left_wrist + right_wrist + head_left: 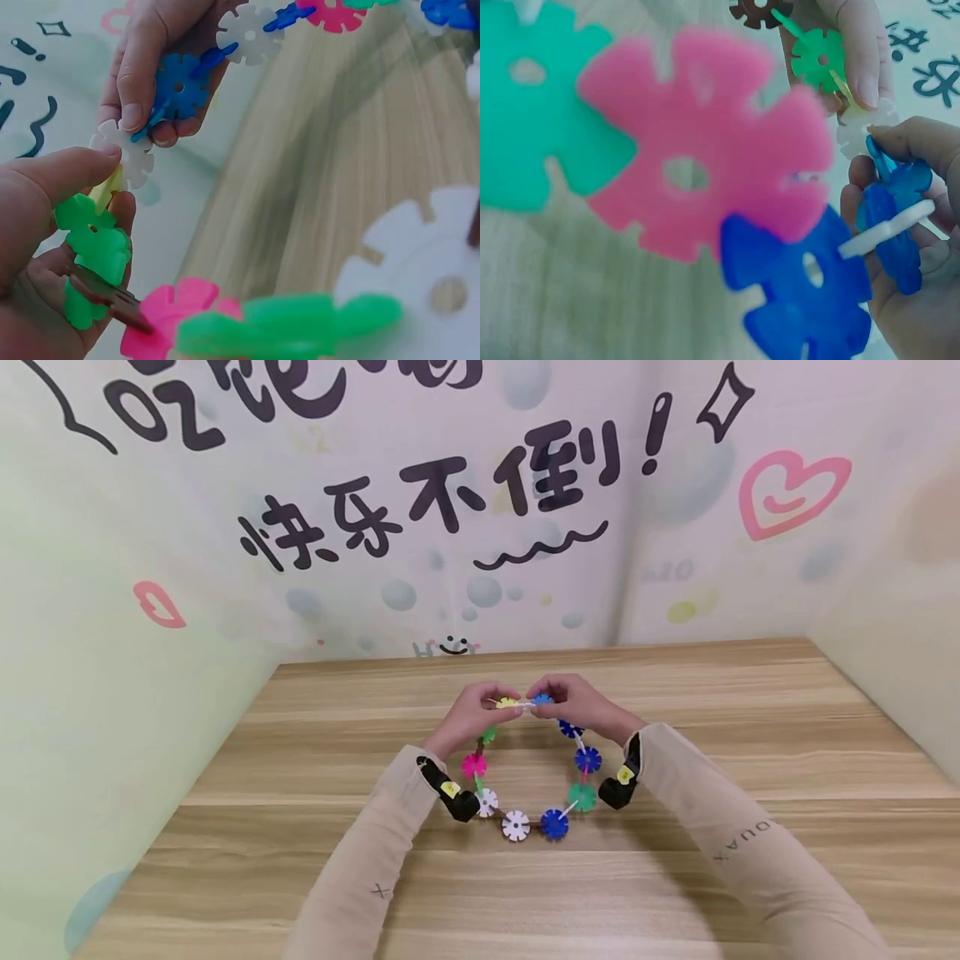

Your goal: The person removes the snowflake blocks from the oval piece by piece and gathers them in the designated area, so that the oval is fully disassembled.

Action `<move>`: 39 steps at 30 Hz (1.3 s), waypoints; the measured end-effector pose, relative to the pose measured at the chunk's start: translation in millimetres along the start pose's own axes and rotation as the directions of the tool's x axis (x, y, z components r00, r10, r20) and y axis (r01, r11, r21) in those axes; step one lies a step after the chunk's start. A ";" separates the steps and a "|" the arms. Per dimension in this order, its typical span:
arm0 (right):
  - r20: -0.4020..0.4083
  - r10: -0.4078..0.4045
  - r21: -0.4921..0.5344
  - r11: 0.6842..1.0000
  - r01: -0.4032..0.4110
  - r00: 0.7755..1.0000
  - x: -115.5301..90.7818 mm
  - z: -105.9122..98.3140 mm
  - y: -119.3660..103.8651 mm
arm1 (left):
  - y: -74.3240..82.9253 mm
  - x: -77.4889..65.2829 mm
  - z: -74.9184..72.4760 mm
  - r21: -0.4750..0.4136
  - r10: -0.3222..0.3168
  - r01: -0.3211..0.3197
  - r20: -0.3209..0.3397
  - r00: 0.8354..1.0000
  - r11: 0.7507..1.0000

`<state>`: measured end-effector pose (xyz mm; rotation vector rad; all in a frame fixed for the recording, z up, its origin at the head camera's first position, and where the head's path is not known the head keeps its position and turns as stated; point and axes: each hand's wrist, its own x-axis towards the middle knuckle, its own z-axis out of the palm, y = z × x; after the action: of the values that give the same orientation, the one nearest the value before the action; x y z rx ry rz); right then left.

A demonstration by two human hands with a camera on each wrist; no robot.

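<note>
Notched plastic snowflake discs, linked edge to edge, form a loop over the table. At its far side my left hand [476,710] pinches a yellow snowflake disc [507,702] between thumb and fingers. My right hand [576,702] grips a light blue snowflake disc [184,97]. Between the two hands, a white disc [136,159] joins the yellow and blue pieces, fingertips of both hands right at it. A green disc [97,244] lies against my left fingers. Lower in the loop are a pink disc [474,766], a white one [515,826], and a teal one [582,797].
The wood-grain table [300,860] extends around the loop. Behind it hangs a white printed backdrop [525,602] with black lettering. A black wrist strap [453,797] sits at the left cuff, another strap [621,785] at the right, both close beside the loop.
</note>
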<state>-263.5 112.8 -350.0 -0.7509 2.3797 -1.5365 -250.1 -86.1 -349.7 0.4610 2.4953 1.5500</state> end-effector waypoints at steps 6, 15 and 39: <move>-0.038 -0.028 -0.024 0.999 0.028 0.999 -5.8 -2.4 -13.7 | 14.2 -8.1 -3.7 -0.066 0.075 -0.075 0.004 0.997 0.995; -0.061 -0.097 -0.083 0.992 0.091 0.993 -19.9 -6.9 -40.1 | 56.6 -35.7 -9.5 -0.093 0.154 -0.152 0.011 0.988 0.984; -0.039 -0.258 -0.048 0.965 0.256 0.965 -34.5 -17.0 -65.1 | 78.7 -54.4 -7.1 -0.003 0.384 -0.387 -0.108 0.917 0.922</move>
<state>-222.1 122.9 -287.6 -1.0840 2.4327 -1.6167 -187.7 -78.4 -277.2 0.9401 2.5739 1.7782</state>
